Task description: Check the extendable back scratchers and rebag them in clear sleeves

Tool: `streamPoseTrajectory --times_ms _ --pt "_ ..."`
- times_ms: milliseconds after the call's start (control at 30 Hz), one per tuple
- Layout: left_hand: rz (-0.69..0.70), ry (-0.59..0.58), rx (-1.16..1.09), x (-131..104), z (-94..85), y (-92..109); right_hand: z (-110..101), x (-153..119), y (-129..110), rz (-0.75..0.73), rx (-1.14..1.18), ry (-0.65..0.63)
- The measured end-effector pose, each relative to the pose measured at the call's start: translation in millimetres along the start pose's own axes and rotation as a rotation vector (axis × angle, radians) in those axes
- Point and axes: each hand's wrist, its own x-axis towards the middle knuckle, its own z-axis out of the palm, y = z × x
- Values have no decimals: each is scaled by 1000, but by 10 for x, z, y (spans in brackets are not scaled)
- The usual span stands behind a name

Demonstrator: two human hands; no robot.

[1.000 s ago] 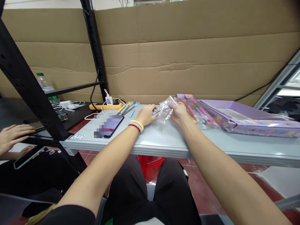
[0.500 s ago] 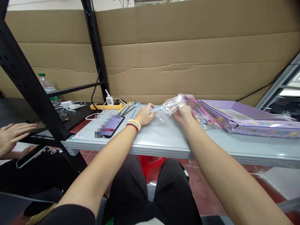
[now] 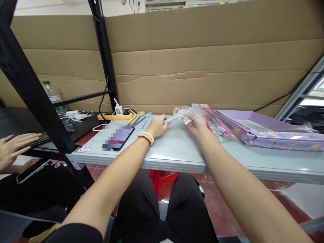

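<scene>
My left hand [image 3: 159, 126] is closed around a thin light-blue stick [image 3: 172, 118], whose far end reaches the mouth of a clear plastic bag [image 3: 182, 112]. Whether the tip is inside the bag is hard to make out. My right hand [image 3: 198, 126] grips that bag from the right, its fingers partly hidden behind the plastic. Left of my left hand lie several fork-like pieces with blue and yellow prongs [image 3: 149, 114] and a short light-blue piece [image 3: 143, 124].
Pink and blue items in clear wrap [image 3: 217, 123] lie beside a purple open box [image 3: 280, 140] on the right. A phone [image 3: 124, 136] and a yellow power strip [image 3: 108, 116] are at left. Beyond the black shelf post [image 3: 105, 50], another person's hand [image 3: 17, 148] shows.
The plastic bag has shifted a little left and its loose lower flap has lifted towards the blue stick. My left hand has moved slightly right; my right hand stays about where it was.
</scene>
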Motion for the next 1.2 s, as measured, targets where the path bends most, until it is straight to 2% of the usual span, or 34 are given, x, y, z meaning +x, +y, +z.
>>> streamPoseTrajectory --times_ms 133,267,367,500,700,833,1033,1100,1200 --pt "54 -8 -15 -9 -3 33 66 -140 -70 116 -96 17" --pt "71 -25 -28 -22 -46 56 72 -191 -86 161 -144 -46" --pt "32 -10 -46 -25 -53 66 65 -199 -72 210 -163 -111" --pt "-15 40 -116 -11 -20 68 69 -223 -41 242 -192 -182" --pt "38 196 -171 8 8 74 96 -267 24 289 -297 -342" --pt "58 202 -184 6 -7 82 86 -247 18 248 -297 -320" --pt "22 121 -138 29 -26 55 68 -204 -40 218 -274 -138" --pt "21 117 -122 30 -30 52 74 -208 -38 209 -286 -133" --pt "51 102 -139 19 -35 67 91 -235 -6 226 -332 -202"
